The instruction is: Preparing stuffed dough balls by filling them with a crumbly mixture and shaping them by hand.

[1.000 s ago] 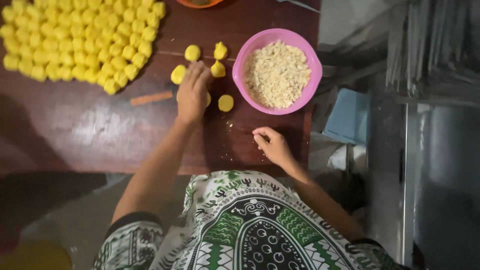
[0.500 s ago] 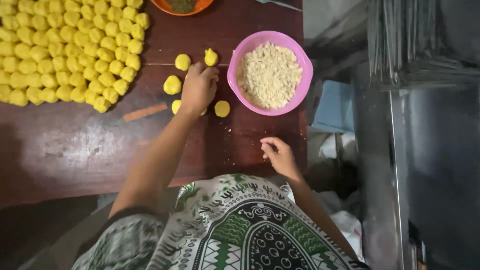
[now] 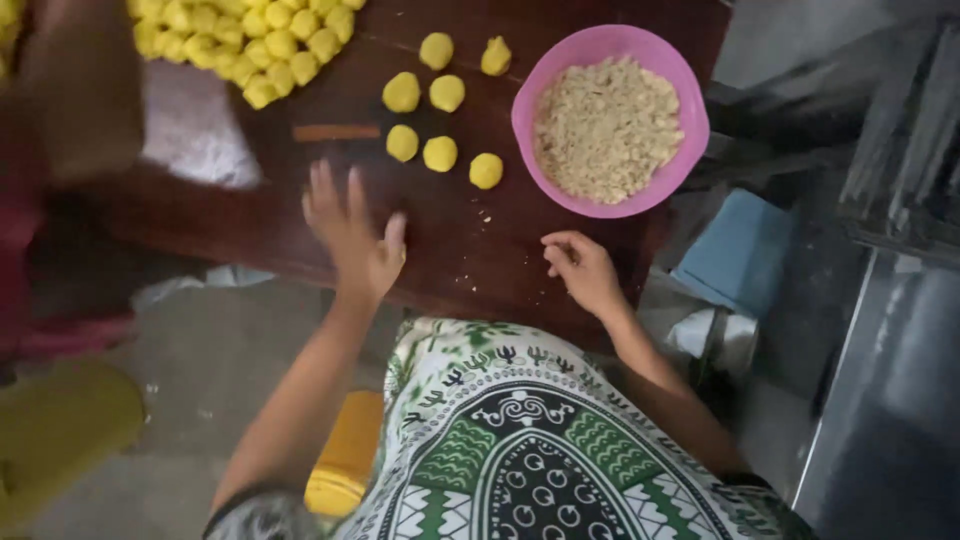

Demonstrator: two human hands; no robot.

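My left hand (image 3: 352,232) rests open and flat on the dark wooden table (image 3: 460,250), fingers spread, holding nothing. Just beyond it lie several small yellow dough balls (image 3: 440,153) in a loose group. My right hand (image 3: 581,268) sits near the table's front edge with fingers curled; I cannot see anything in it. A pink bowl (image 3: 530,90) of pale crumbly filling stands beyond my right hand.
A large cluster of yellow dough balls (image 3: 250,40) covers the far left of the table. A thin brown stick (image 3: 336,132) lies beside them. A blue cloth (image 3: 735,255) hangs off to the right. A yellow stool (image 3: 345,460) stands on the floor below.
My left hand has drawn back from the dough balls toward me and opened flat on the table. The view has shifted, and my right hand has barely moved.
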